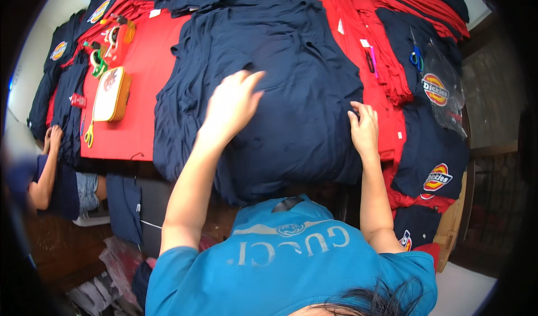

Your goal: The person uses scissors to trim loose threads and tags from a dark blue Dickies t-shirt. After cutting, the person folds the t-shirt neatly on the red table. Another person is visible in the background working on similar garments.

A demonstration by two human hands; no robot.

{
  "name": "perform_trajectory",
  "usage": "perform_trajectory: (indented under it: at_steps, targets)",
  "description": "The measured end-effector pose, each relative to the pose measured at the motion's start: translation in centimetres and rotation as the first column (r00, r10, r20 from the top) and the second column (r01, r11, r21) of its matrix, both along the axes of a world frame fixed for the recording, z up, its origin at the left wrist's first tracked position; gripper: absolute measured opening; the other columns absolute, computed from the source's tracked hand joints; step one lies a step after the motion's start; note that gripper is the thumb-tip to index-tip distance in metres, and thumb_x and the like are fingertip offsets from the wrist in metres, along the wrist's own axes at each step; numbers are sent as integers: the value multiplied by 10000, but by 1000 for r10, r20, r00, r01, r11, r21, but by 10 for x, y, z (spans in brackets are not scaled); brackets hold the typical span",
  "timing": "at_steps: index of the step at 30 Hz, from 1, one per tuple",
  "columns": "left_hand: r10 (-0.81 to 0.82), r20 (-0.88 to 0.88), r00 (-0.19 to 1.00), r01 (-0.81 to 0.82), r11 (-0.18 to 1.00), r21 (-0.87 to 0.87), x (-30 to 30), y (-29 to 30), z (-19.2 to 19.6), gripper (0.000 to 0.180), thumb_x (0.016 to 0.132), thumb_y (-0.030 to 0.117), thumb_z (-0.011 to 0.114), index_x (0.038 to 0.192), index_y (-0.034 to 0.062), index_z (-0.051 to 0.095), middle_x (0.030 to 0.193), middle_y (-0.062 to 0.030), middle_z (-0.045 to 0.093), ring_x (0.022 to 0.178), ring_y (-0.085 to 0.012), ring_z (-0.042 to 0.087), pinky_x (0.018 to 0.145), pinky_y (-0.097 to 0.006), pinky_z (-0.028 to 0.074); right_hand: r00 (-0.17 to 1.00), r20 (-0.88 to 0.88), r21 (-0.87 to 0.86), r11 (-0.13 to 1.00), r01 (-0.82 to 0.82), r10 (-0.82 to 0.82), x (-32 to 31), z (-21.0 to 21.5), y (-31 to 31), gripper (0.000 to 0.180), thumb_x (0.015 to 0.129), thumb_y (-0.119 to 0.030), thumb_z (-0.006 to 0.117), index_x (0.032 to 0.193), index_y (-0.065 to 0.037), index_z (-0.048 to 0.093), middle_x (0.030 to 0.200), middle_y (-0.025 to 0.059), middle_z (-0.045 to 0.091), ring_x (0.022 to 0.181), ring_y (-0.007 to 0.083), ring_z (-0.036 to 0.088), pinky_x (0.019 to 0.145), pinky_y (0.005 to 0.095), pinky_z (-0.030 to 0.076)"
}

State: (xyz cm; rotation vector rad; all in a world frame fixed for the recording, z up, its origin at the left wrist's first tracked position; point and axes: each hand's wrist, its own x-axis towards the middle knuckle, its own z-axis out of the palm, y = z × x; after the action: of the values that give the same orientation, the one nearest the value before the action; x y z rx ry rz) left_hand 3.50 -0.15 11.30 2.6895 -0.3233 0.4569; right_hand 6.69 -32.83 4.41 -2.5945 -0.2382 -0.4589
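Observation:
A broad pile of dark navy sleeveless garments [280, 125] lies spread in front of me, its near end hanging over the table edge. Over the left-middle of the pile is my left hand [232, 104], slightly blurred, with its fingers apart and nothing in it. I cannot tell whether it touches the cloth. At the pile's right edge, my right hand [365, 126] has its fingers loosely bent and apart. It is at the cloth's border, with no fold visibly pinched in it.
A red cloth [148, 91] covers the table. To the left are a yellow case [112, 95], yellow-handled scissors [89, 135] and tape dispensers [98, 61]. Blue-handled scissors [416, 58] and folded navy garments [428, 148] lie at right. A co-worker's hands [54, 138] are at far left.

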Motion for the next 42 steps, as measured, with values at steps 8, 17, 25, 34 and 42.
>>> perform_trajectory:
  at_steps: [8, 17, 25, 34, 42]
  targets:
    - [-293, -168, 941, 266, 949, -167, 238, -54, -79, 215, 863, 176, 669, 1061, 99, 698, 1037, -66, 710, 811, -262, 650, 779, -361, 533, 921, -388, 78, 995, 66, -31, -19, -40, -63, 336, 851, -244, 682, 1077, 2, 644, 1052, 159, 642, 980, 289, 575, 831, 375, 450]
    - [-530, -525, 666, -125, 615, -779, 243, -47, -21, 257, 884, 295, 729, 734, 127, 606, 625, 108, 399, 536, -30, 306, 518, -215, 299, 812, -464, 864, 380, 329, 352, -39, -19, -85, 118, 875, -57, 661, 979, -18, 622, 916, 15, 648, 846, 72, 581, 784, 230, 457]
    - [-531, -289, 797, -57, 411, -910, 212, 29, -47, 246, 887, 3, 612, 1130, 42, 611, 1114, -52, 636, 924, -79, 573, 783, -215, 451, 876, -157, 271, 873, -405, 456, -104, 55, 24, 352, 794, 23, 631, 1144, -11, 615, 951, 133, 595, 903, 276, 601, 831, 352, 503]
    - [-468, -238, 851, -114, 278, -954, 173, 59, -66, 396, 887, 47, 654, 1267, 52, 541, 1138, -56, 658, 982, -103, 613, 877, -264, 474, 753, -314, 159, 814, -558, 578, -120, 8, 65, 401, 799, 45, 583, 1192, -31, 598, 936, 137, 516, 864, 312, 593, 766, 398, 518]
    - [-262, -106, 959, 222, 930, -294, 82, 20, -11, 375, 804, 125, 729, 1149, 18, 627, 1025, -135, 664, 880, -182, 650, 792, -314, 516, 780, -80, 80, 784, -615, 620, -84, 23, 66, 198, 752, -45, 699, 888, -71, 558, 986, 117, 541, 846, 325, 583, 724, 425, 494]
